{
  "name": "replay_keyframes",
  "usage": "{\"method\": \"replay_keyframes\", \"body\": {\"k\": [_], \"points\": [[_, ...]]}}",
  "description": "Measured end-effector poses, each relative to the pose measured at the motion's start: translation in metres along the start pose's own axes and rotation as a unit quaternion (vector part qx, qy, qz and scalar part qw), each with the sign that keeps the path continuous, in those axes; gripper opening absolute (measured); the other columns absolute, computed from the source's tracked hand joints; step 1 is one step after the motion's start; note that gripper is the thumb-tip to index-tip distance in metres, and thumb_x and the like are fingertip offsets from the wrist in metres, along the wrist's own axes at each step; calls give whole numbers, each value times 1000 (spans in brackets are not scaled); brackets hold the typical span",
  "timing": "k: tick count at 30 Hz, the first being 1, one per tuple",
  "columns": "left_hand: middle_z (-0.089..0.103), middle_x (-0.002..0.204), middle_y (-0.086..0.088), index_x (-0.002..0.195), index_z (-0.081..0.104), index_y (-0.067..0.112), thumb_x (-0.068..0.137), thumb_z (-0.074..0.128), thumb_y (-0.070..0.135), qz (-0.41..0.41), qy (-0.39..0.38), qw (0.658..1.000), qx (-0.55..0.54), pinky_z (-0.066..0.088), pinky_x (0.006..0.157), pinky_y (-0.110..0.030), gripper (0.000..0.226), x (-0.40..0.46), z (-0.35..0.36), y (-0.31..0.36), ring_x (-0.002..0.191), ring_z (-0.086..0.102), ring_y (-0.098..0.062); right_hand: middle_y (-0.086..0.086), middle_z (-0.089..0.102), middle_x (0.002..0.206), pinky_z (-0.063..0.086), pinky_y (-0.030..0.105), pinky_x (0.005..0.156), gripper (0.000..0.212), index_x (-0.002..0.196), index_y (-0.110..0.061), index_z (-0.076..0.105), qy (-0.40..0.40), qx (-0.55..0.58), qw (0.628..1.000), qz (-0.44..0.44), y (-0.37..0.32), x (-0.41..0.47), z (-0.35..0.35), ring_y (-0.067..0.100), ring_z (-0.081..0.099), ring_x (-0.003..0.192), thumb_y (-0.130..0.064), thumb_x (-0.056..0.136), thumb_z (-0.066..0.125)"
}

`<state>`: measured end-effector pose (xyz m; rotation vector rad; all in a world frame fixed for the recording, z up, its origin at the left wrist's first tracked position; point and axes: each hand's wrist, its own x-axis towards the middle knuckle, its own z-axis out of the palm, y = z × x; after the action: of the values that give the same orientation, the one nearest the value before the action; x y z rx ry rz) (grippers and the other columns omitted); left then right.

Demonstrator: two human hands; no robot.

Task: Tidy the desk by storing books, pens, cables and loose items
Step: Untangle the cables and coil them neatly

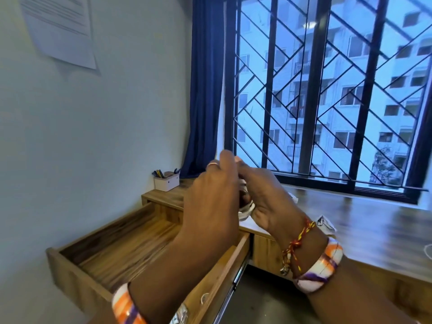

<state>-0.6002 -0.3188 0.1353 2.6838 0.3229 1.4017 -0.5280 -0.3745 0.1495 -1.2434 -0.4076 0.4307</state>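
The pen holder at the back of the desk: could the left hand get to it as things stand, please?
Probably not yet: the left hand and right hand are both busy with a white cable. The path to the pen holder looks clear.

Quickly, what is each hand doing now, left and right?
Left hand: closed on the white cable held between both hands.
Right hand: closed on the same white cable, above the open drawer.

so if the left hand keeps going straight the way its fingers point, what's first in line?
Probably the right hand: the left hand points up and right into it, both closed around a white cable. Beyond lies the window, though depth is unclear.
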Motion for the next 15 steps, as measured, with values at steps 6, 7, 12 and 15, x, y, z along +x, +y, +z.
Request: {"method": "replay_keyframes", "body": {"k": [6, 7, 12, 15], "points": [[68, 67, -4, 98, 69, 8, 56, 87, 15, 125, -29, 991, 21, 44, 44, -19, 46, 9, 34, -3, 57, 63, -14, -1, 56, 46, 35, 15, 30, 25, 82, -7, 64, 36, 3, 999, 30, -1, 19, -28, 3, 44, 27, -30, 91, 57], [70, 79, -4, 109, 65, 10, 68, 81, 18, 110, -72, 991, 38, 48, 53, -21, 44, 13, 33, 3, 69, 65, -15, -1, 57, 48, 35, 14, 31, 26, 83, -7, 64, 38, -13, 999, 29, 0, 23, -30, 2, 45, 26, -29, 92, 55], [55, 122, -8, 129, 46, 14, 92, 53, 14, 19, -220, 969, 114, 42, 90, -31, 37, 60, 63, 11, 113, 54, -22, 11, 58, 66, 44, 28, 56, 32, 94, 3, 63, 30, -195, 980, -21, -5, 41, -40, 16, 54, 58, -21, 98, 42], [61, 111, -6, 114, 58, 15, 89, 57, 13, 11, -187, 977, 102, 45, 80, -30, 25, 81, 82, 9, 103, 59, -22, 19, 59, 72, 44, 25, 58, 29, 96, 7, 63, 19, -329, 938, -107, -9, 56, -54, 17, 55, 62, -7, 96, 37]]}}
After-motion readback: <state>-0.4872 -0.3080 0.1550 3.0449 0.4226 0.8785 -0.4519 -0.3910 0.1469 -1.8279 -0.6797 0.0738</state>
